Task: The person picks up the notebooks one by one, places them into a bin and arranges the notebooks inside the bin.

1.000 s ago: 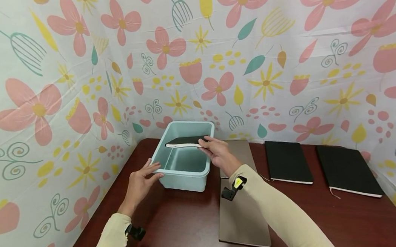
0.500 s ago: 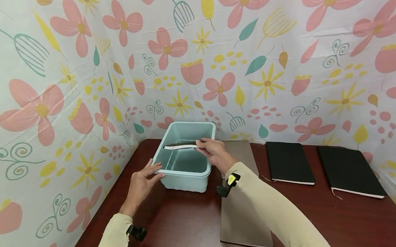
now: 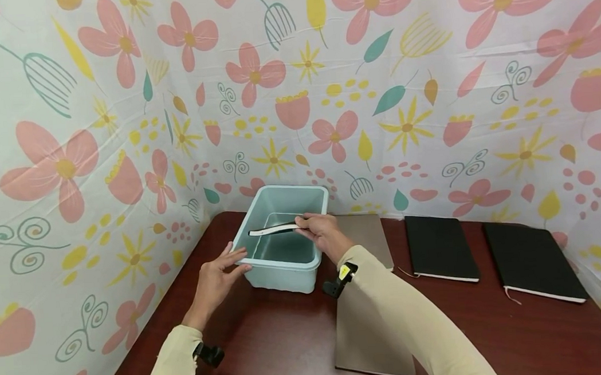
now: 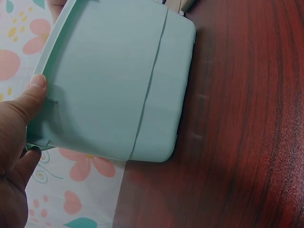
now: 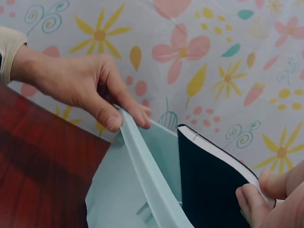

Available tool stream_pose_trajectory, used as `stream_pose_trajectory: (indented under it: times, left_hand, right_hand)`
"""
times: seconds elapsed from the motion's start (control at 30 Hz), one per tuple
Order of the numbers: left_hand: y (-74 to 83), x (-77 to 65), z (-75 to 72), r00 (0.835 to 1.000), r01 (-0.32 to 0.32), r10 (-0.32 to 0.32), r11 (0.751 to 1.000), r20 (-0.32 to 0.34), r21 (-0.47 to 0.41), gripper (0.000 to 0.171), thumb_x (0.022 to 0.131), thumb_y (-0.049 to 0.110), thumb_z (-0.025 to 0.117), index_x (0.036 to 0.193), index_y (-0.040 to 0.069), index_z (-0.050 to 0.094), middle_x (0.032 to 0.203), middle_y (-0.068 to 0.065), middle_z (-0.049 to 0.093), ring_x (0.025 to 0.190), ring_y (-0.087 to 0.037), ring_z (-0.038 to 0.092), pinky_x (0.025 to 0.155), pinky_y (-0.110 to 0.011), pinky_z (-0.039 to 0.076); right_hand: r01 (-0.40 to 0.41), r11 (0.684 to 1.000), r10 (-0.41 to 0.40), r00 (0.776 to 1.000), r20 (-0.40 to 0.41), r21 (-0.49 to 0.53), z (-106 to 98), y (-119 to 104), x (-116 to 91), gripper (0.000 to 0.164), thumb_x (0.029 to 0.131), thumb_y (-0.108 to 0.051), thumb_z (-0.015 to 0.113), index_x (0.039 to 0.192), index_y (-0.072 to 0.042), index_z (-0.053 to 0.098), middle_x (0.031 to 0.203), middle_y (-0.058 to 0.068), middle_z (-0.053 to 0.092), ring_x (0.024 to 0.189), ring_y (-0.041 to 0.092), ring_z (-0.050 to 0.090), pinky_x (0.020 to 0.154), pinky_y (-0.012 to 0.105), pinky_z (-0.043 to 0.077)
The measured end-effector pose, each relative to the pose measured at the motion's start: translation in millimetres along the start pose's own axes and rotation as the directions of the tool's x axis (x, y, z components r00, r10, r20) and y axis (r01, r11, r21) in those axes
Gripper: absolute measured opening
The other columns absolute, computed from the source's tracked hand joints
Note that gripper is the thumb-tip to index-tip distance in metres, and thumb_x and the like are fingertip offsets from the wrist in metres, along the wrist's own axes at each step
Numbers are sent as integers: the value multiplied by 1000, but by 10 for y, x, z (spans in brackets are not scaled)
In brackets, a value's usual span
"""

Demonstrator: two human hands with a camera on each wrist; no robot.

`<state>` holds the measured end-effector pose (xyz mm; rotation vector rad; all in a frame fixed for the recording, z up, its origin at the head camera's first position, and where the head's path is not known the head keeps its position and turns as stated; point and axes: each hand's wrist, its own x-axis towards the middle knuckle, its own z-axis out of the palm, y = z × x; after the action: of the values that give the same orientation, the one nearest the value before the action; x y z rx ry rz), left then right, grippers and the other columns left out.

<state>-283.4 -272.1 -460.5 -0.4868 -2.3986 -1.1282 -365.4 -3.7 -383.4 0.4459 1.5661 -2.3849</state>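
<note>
A pale blue-green plastic bin (image 3: 280,277) stands at the back left of the table. My left hand (image 3: 210,282) grips its near left corner, thumb outside and fingers over the rim (image 5: 142,166), as the right wrist view shows. My right hand (image 3: 325,232) pinches a black notebook (image 5: 209,175) by one end, thumb on one side and fingers on the other. The notebook is held on edge, its white page edges facing up and its lower part down inside the bin. From the head view only its narrow top edge shows.
Two taupe notebooks lie to the bin's right, one near (image 3: 374,335) and one farther back (image 3: 363,235), partly under my right arm. Two more black notebooks, one mid-right (image 3: 438,247) and one far right (image 3: 532,259), lie on the dark red-brown table (image 3: 269,344). A flowered curtain (image 3: 400,49) stands close behind.
The black notebook has turned from showing its cover to standing on edge, and has sunk lower into the bin with my right hand. My left hand stays on the bin's rim.
</note>
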Motion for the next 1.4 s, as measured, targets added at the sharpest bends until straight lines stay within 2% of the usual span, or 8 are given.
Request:
stream_pose_trajectory:
  times: [0.2,0.33,0.57,0.73,0.9,1.1,1.2,1.4]
  left_hand:
    - [21,6,8,1000,-7,7,1000,-3,-7,39,85,23,83,122,13,77,125,-3,73,141,-29,49,101,-48,52]
    - [30,11,7,1000,-7,7,1000,-3,-1,39,84,22,83,122,13,77,125,-2,73,141,-28,49,101,-48,52]
    - [26,15,2,1000,-13,13,1000,-7,-8,39,84,20,83,122,10,77,125,-3,73,141,-27,49,102,-46,51]
    - [23,6,-8,1000,-17,17,1000,-9,-7,39,84,20,83,122,12,77,125,-3,73,141,-31,49,101,-46,51]
    - [16,1,-7,1000,-18,18,1000,-10,-10,39,85,20,83,122,13,77,125,-2,73,141,-29,49,102,-46,50]
    - [19,-26,-1,1000,-9,9,1000,-7,-13,39,85,21,83,122,13,77,125,-3,73,141,-29,49,103,-48,49]
    - [25,-29,6,1000,-3,3,1000,-10,-11,39,85,22,83,122,14,77,125,-3,73,141,-29,49,102,-48,50]
    - [25,-34,6,1000,1,-1,1000,-9,-17,39,85,23,83,122,15,77,125,-2,73,141,-27,49,102,-48,50]
  right_hand:
    - [20,998,-19,1000,3,-62,14,13,12,51,95,11,64,144,7,52,141,26,58,130,35,59,93,31,58]
    - [36,995,-34,999,22,-95,30,19,-29,50,96,10,62,145,10,50,142,27,55,130,37,58,96,33,57]
    - [7,980,19,992,125,-200,58,12,-146,50,101,-1,61,147,9,42,142,30,54,132,46,54,108,58,46]
    - [-32,983,70,976,206,-182,103,39,-194,58,103,-7,59,151,7,29,156,32,34,139,50,44,115,67,32]
    - [-88,975,139,958,250,-203,127,77,-223,70,105,-14,53,156,12,13,161,38,16,144,56,31,121,64,20]
    - [-202,955,262,918,299,-216,93,81,-191,86,104,-28,50,158,10,-5,164,37,-1,150,57,7,125,60,6]
    - [-222,945,291,906,309,-238,55,75,-185,90,103,-32,51,159,9,-7,166,33,-9,151,55,-1,125,58,2]
    - [-212,941,291,905,312,-262,20,55,-238,89,102,-30,53,159,9,-4,167,29,-10,153,49,-9,126,55,-1]
